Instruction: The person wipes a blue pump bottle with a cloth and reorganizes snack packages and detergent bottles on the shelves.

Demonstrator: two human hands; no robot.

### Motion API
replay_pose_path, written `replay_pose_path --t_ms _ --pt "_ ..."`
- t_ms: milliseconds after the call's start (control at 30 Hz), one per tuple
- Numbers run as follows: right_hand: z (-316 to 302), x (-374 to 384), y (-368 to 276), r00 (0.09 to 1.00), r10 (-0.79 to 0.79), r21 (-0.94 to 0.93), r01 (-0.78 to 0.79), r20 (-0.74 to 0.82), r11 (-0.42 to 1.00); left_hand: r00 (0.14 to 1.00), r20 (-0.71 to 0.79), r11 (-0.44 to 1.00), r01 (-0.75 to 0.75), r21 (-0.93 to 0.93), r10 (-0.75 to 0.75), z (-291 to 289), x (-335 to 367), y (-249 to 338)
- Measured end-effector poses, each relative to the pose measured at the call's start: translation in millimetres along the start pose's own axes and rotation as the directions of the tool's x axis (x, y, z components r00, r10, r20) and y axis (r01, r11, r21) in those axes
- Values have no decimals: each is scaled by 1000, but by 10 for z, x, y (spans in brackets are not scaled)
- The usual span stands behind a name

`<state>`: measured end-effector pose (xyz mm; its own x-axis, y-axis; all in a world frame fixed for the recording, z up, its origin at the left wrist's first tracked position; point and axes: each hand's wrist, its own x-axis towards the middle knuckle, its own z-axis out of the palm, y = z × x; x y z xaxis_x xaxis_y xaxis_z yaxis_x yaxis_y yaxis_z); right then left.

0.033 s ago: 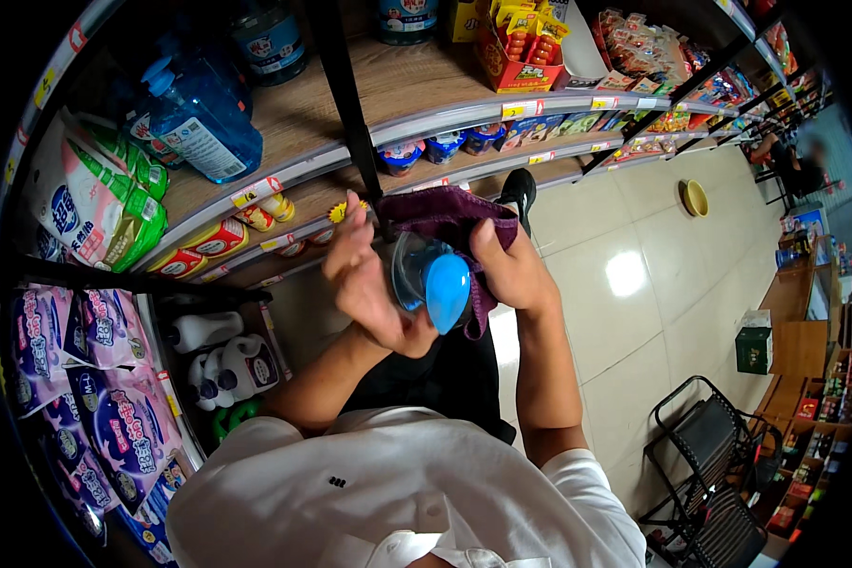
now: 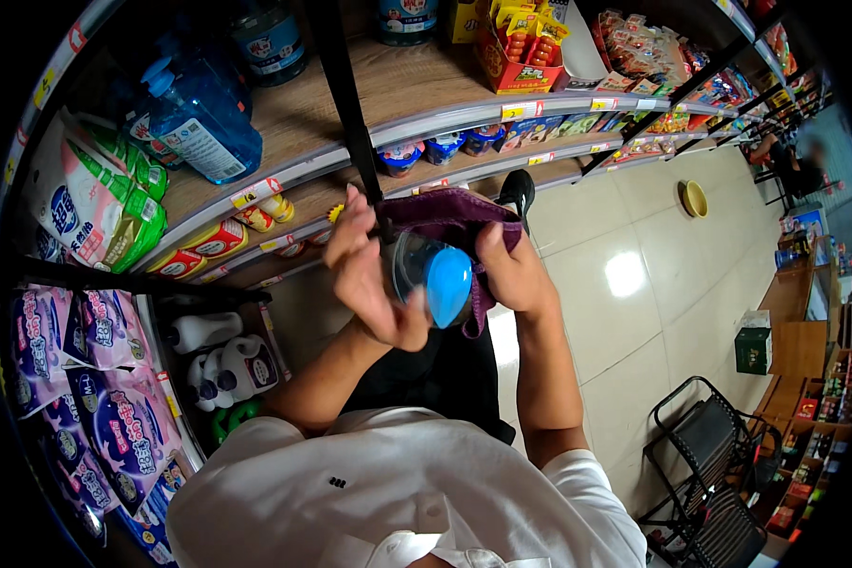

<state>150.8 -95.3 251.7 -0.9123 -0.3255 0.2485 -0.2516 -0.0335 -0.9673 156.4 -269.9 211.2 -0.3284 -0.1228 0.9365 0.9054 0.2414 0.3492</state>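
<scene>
A clear rounded container with a glossy blue, drop-shaped part point(image 2: 449, 288) is held in front of my chest; I cannot make out its exact kind. Behind it and along its right side lies a dark purple cloth point(image 2: 435, 210). My right hand point(image 2: 519, 270) grips this cloth, thumb on top, and presses it against the container. On the other side my left hand point(image 2: 374, 279) has its fingers stretched out and apart, slightly blurred. Its thumb lies by the lower edge of the blue part; whether it touches cannot be told.
Shelves ahead carry blue pump bottles point(image 2: 199, 133), a red snack box point(image 2: 519, 62) and blue-lidded cups point(image 2: 445, 147). Purple-pink packs point(image 2: 123, 417) and white jugs point(image 2: 241, 364) stand left. Right are a yellow bowl point(image 2: 694, 199) on the tiled floor, folding chairs point(image 2: 705, 435) and a distant person.
My left hand has shifted slightly, its thumb rising along the blue part. The container has tilted a little, and the cloth has moved slightly with my right hand.
</scene>
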Motion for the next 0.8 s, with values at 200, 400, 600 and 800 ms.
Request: replay_pose_path --t_ms 200,400,600,800 --pt "309 -173 196 880 -354 -242 286 -316 927 931 -85 935 355 1 -354 116 103 -2" --pt "582 -492 29 897 -305 -445 142 -320 884 851 -77 849 504 -160 -519 154 57 45" --pt "546 -646 77 894 -284 -431 118 -345 895 754 -55 716 594 -367 -654 248 -6 114" --pt "571 -897 200 836 -349 -538 79 -423 840 799 -40 777 571 -267 -601 345 -40 167"
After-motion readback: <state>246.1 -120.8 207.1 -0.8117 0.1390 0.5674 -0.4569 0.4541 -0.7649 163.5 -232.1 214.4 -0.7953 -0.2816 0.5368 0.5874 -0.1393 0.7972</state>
